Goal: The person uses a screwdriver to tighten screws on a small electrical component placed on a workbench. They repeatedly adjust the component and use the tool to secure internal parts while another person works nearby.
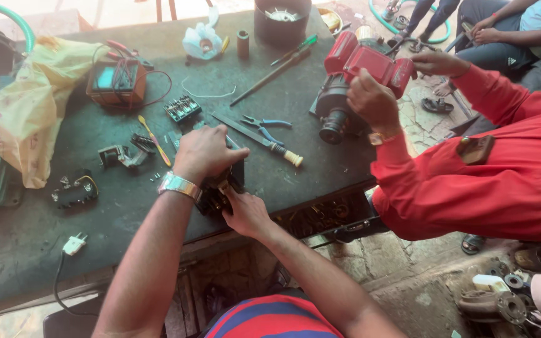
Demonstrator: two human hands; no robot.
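Both hands' grip, left hand (205, 152) and right hand (245, 213), around black part (223, 188) on grimy workbench (26, 244)

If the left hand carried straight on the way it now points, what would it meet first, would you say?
The left hand points up and right across the bench. Just past its knuckles lies the long flat file with the pale handle, likely first; the blue-handled pliers lie just beyond it. Depth is hard to judge.

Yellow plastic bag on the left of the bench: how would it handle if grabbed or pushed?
The yellow bag is crumpled and draped over the bench edge, so it is probably floppy. It looks thin, likely light, and would bunch rather than slide if pushed. Contents are hidden, so weight is uncertain.
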